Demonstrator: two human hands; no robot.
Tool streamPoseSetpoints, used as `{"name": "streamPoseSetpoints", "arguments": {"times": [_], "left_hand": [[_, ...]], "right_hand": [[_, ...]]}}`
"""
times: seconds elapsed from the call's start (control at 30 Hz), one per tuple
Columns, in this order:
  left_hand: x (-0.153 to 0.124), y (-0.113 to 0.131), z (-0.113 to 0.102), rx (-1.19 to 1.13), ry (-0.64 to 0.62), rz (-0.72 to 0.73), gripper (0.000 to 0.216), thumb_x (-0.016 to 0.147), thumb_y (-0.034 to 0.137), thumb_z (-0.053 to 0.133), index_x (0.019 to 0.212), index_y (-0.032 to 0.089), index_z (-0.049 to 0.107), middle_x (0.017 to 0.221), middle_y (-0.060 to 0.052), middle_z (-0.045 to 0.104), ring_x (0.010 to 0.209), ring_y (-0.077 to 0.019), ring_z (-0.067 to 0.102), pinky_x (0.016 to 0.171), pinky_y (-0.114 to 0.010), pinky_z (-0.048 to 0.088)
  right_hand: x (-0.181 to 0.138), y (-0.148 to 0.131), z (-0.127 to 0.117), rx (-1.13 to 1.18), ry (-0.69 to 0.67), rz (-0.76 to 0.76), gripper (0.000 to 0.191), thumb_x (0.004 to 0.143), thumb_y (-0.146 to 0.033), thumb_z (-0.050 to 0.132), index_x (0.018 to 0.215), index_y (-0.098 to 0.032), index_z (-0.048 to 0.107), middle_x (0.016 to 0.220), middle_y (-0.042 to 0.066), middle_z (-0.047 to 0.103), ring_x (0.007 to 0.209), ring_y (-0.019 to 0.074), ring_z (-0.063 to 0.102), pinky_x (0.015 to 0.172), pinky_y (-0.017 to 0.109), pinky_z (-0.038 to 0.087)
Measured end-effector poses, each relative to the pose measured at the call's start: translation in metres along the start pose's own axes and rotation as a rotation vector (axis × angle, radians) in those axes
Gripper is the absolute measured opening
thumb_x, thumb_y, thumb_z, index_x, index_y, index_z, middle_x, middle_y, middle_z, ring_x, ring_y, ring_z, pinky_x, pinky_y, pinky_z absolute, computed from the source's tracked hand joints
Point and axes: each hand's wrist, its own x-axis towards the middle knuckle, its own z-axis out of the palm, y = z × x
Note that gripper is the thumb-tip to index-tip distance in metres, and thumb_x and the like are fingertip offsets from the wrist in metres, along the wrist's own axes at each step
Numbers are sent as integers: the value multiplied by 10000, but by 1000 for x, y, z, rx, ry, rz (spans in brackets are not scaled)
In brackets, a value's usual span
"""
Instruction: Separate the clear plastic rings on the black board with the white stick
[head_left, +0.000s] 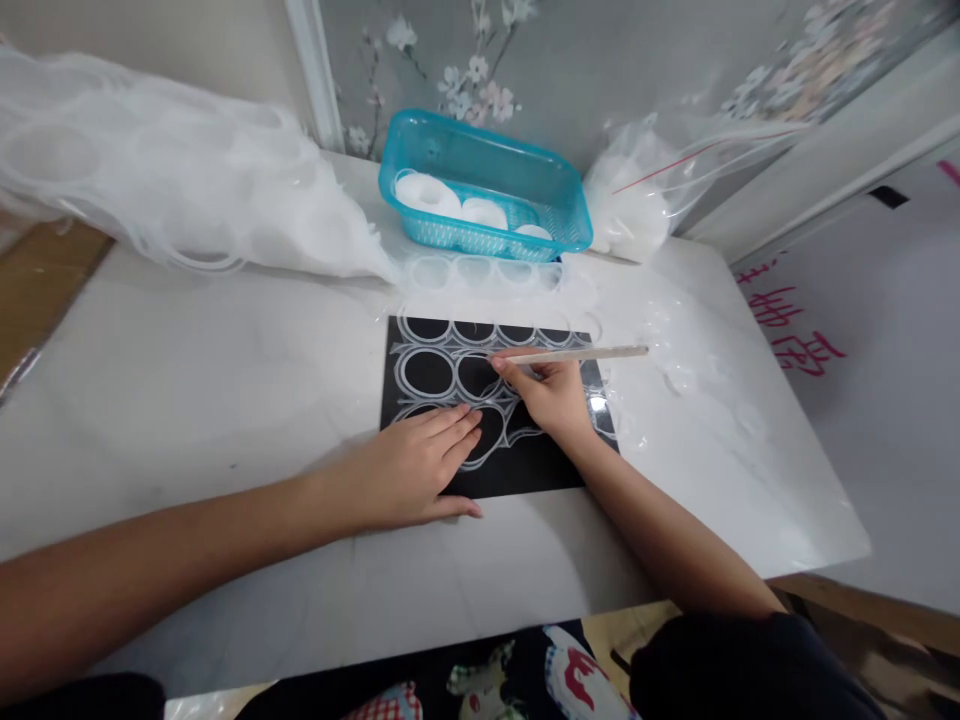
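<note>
A translucent sheet of joined rings (pixel 427 402) lies over a black mat (pixel 517 483) on the table. My left hand (pixel 420 455) rests flat on the lower left part of the sheet, fingers stretched out and thumb apart. Between the thumb and fingers of my right hand (pixel 551 390) is a slim, pale stick-like tool (pixel 607 353). Its long end points right, while its working tip near a ring in the middle row is too small to make out. The right hand covers some of the rings.
Behind the mat stands a blue plastic basket (pixel 487 150) holding several white round pieces. A large heap of white ring sheets (pixel 247 185) lies at the left. Beside the basket is a clear zip bag (pixel 637 190) of white material. Clear scraps (pixel 679 370) lie on the white table (pixel 247 400).
</note>
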Motion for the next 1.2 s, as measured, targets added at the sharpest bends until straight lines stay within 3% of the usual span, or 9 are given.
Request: {"name": "streamPoseSetpoints", "arguments": {"times": [0.13,0.37,0.53,1.2], "left_hand": [[-2,0,2,7,24,21,774,969,656,370,1319,3,594,1406,-232,553,1325,-330,519,1143,-403,329],[-8,12,8,14,74,-82,727,907,681,489,1297,83,625,1391,-227,570,1299,-430,515,1095,-547,355],[-10,16,8,70,83,-104,713,929,679,445,1315,103,614,1347,-213,607,1249,-454,550,1063,-586,381],[-9,18,17,93,121,-122,734,924,705,415,1309,114,615,1315,-213,627,1244,-411,567,1069,-519,397]], "right_hand": [[11,-11,5,113,-38,-21,137,818,-330,734,850,-202,773,820,42,779,773,195,710,732,339,565],[22,-14,32,131,-430,-138,129,824,-326,730,849,-206,770,881,37,783,846,199,721,791,336,571],[20,-7,34,169,-542,-114,151,827,-328,734,878,-189,766,871,40,778,844,185,721,794,319,570],[15,-6,34,141,-530,-105,74,829,-258,725,863,-206,766,883,38,778,857,186,728,804,318,582]]}}
